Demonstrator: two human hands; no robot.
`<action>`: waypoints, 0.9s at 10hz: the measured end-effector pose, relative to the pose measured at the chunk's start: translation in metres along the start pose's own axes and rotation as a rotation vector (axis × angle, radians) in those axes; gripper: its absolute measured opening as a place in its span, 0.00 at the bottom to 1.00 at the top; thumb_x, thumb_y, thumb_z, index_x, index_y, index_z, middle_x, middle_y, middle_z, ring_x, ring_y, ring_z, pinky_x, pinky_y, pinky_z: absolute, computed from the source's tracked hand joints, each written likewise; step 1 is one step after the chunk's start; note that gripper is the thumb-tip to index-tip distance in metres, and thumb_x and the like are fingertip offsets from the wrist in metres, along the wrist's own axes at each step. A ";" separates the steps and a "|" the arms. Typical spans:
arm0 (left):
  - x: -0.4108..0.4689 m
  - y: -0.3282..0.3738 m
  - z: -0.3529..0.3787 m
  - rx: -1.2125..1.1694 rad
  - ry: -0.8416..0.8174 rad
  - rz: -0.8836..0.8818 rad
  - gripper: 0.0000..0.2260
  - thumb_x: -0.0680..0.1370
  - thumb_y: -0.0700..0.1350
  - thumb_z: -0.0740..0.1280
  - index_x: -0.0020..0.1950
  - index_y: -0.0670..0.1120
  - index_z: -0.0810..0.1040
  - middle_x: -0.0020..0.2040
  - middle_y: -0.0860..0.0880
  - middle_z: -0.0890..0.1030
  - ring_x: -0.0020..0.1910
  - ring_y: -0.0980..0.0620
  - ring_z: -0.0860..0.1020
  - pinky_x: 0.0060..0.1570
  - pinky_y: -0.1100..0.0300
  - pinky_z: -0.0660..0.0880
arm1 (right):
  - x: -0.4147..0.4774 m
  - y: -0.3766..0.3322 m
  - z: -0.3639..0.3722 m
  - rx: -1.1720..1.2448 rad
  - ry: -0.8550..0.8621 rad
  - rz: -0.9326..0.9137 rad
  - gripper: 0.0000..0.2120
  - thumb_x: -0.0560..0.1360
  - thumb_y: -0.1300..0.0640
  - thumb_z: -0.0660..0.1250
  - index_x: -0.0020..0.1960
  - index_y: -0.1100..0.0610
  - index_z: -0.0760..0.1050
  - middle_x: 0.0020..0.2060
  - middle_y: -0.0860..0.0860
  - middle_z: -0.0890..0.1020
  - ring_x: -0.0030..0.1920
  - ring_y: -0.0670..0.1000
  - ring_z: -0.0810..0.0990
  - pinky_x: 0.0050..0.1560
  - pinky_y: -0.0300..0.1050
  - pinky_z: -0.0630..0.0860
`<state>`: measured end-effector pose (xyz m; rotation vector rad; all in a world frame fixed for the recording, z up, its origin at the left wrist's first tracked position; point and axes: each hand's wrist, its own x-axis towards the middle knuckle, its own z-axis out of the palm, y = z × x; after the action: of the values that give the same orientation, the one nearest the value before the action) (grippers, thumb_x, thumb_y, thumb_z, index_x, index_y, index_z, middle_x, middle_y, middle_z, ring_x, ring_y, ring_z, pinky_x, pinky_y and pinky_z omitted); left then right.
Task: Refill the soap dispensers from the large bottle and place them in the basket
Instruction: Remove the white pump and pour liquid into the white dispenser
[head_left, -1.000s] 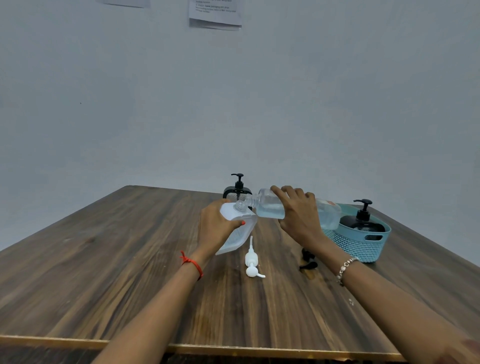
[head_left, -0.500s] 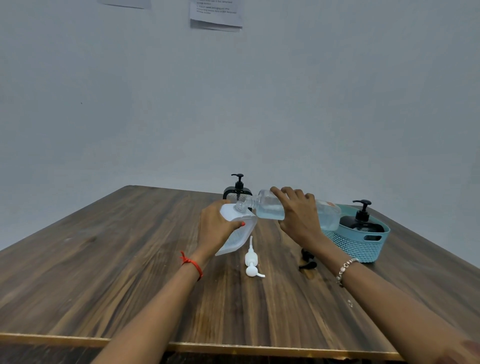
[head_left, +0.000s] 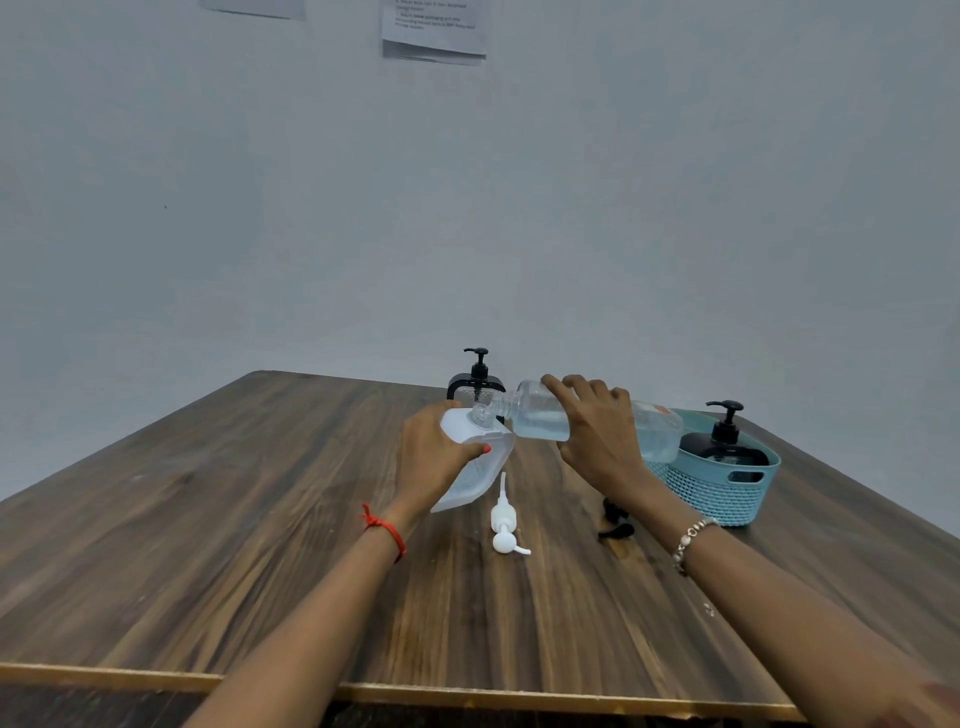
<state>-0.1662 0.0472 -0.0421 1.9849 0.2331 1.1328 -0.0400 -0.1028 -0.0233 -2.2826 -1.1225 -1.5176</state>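
Note:
My left hand (head_left: 432, 457) grips a white soap dispenser (head_left: 475, 470), tilted with its open neck up to the right. My right hand (head_left: 597, 434) holds the large clear bottle (head_left: 540, 415) almost level, its mouth at the dispenser's neck. A white pump head (head_left: 505, 522) lies on the table just in front of the dispenser. A black dispenser (head_left: 477, 382) stands behind the hands. Another black dispenser (head_left: 724, 441) sits in the teal basket (head_left: 711, 493) at the right.
A small black cap or pump part (head_left: 613, 522) lies on the wooden table (head_left: 260, 519) below my right wrist. A grey wall rises just behind the table's far edge. Papers (head_left: 434, 31) hang on the wall above.

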 end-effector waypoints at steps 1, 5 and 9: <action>-0.001 0.001 -0.001 0.004 -0.003 -0.003 0.14 0.66 0.40 0.76 0.49 0.42 0.80 0.39 0.53 0.77 0.35 0.66 0.72 0.33 0.74 0.70 | 0.000 -0.001 0.000 0.003 -0.002 -0.004 0.40 0.48 0.66 0.77 0.57 0.53 0.69 0.44 0.54 0.82 0.37 0.58 0.79 0.38 0.50 0.74; 0.000 -0.005 0.000 -0.010 0.005 -0.022 0.16 0.65 0.40 0.77 0.51 0.42 0.80 0.40 0.54 0.77 0.36 0.66 0.72 0.35 0.78 0.69 | -0.001 -0.002 0.001 0.005 -0.005 -0.001 0.40 0.49 0.67 0.77 0.58 0.52 0.67 0.44 0.54 0.82 0.38 0.58 0.80 0.38 0.50 0.74; 0.008 -0.017 -0.004 -0.120 -0.014 -0.113 0.18 0.63 0.43 0.79 0.50 0.49 0.79 0.44 0.52 0.80 0.42 0.55 0.78 0.42 0.62 0.77 | 0.005 -0.012 -0.009 0.358 -0.126 0.225 0.31 0.63 0.64 0.71 0.66 0.56 0.70 0.52 0.55 0.78 0.49 0.58 0.77 0.47 0.50 0.71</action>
<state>-0.1608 0.0649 -0.0481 1.8504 0.2603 1.0368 -0.0530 -0.0966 -0.0178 -2.1892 -1.0276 -1.0124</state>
